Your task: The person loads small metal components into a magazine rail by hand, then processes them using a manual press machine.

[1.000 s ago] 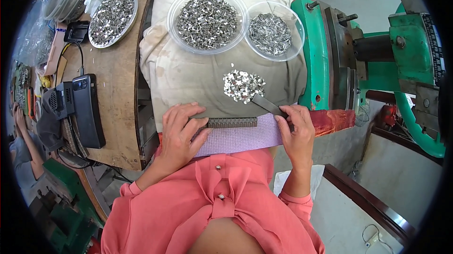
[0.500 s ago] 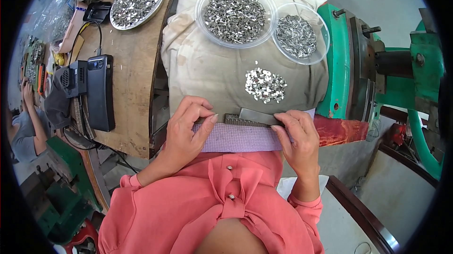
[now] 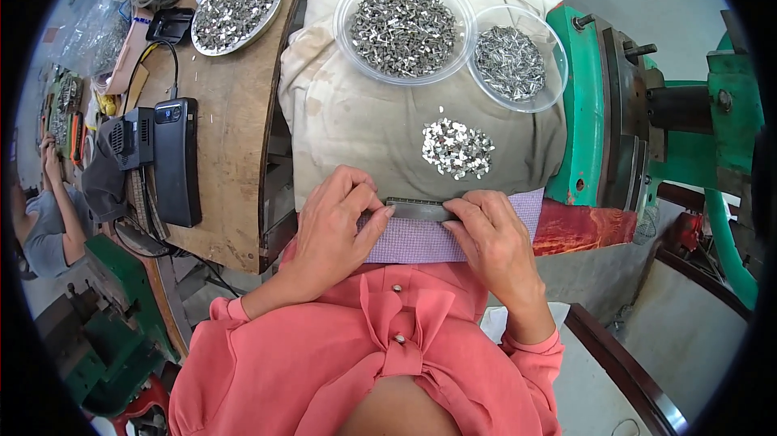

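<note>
A flat grey metal bar point(image 3: 422, 211) lies along a toothed metal strip point(image 3: 409, 200), whose ridged far edge shows just beyond it. The strip rests on a purple checked cloth close in front of me. My left hand point(image 3: 338, 216) has its thumb and forefinger at the left end of the two pieces. The bar's right end is pinched by thumb and fingers of my right hand point(image 3: 492, 233). Beyond the hands a loose pile of small shiny metal pieces point(image 3: 457, 148) sits on the draped cloth point(image 3: 348, 128).
Two clear tubs, a large one point(image 3: 341, 46) and a smaller one point(image 3: 560, 84), hold small metal parts. Green machinery point(image 3: 576, 136) stands right. The wooden table point(image 3: 231, 124) at left carries a plate of metal pieces point(image 3: 236, 8) and a black power bank point(image 3: 176, 165). Another person point(image 3: 57, 221) works far left.
The bar has swung from a slant to lie in line along the toothed strip. My left hand has moved right to its end, and my right hand has shifted slightly left and nearer.
</note>
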Available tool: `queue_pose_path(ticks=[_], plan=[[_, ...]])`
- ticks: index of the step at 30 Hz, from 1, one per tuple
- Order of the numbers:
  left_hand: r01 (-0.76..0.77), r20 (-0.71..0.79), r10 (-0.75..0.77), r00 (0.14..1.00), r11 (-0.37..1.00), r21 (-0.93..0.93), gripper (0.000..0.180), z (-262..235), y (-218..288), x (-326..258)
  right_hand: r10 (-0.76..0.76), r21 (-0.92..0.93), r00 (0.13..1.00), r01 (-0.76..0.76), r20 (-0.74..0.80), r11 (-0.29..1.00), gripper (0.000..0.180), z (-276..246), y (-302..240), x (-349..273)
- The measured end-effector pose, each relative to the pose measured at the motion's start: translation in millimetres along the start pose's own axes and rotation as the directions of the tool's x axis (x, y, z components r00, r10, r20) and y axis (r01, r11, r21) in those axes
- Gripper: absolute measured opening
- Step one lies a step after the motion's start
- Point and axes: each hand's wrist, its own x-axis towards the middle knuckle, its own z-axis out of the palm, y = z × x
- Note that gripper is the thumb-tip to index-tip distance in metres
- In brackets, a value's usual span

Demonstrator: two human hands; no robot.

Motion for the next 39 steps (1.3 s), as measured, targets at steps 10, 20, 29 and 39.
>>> queue_pose_path(ticks=[10, 20, 29, 39], plan=[[0.005, 0.017, -0.005, 1.0, 1.0, 0.026, 0.016, 0, 3, 2, 0.168, -0.015, 0.966, -0.174, -0.195, 0.985, 0.032, 9, 9, -21], [-0.114, 0.099, 0.109, 0.989, 0.992, 0.053, 0.023, -8, -2, -1, 0.073, 0.071, 0.941, -0.052, -0.33, 0.996, 0.029, 23, 21, -38], [-0.412, 0.086, 0.404, 0.911, 0.882, 0.228, 0.031, -5, -6, 1, -0.038, 0.025, 0.933, 0.05, -0.359, 0.998, 0.03, 28, 26, -42], [-0.514, 0.145, 0.495, 0.857, 0.798, 0.314, 0.027, -13, 20, 6, -0.1, 0.019, 0.893, 0.12, -0.438, 0.993, 0.031, 14, 26, -53]])
